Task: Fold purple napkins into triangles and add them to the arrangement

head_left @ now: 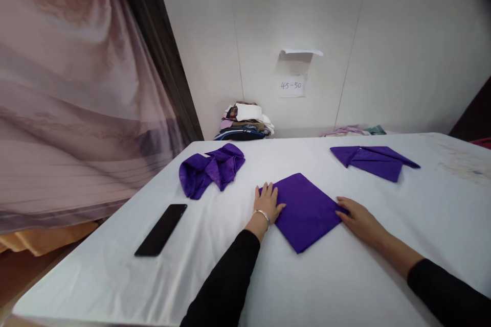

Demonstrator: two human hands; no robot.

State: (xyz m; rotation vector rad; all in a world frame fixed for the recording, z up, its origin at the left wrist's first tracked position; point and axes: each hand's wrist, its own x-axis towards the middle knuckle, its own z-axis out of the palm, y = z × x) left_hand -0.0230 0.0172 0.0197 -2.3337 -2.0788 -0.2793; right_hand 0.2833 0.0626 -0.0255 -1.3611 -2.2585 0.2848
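A purple cloth napkin [305, 212], folded into a flat diamond, lies on the white-covered table in front of me. My left hand [269, 203] rests on its left corner, fingers stretched out and thumb apart, with a silver bracelet at the wrist. At the opposite corner, my right hand [356, 217] pinches the cloth between thumb and fingers. Behind the left hand sits a second purple napkin [213, 169], bunched into puffed folds. A third purple napkin [378, 161], folded with pointed ends, lies farther back on the right.
A black phone [161, 230] lies on the white tablecloth [207, 276] to the left. Stacked clothes [245, 122] stand beyond the far edge, with more fabric [353, 131] to their right. A pink curtain [76, 102] hangs at left; a paper sign [292, 86] is on the wall.
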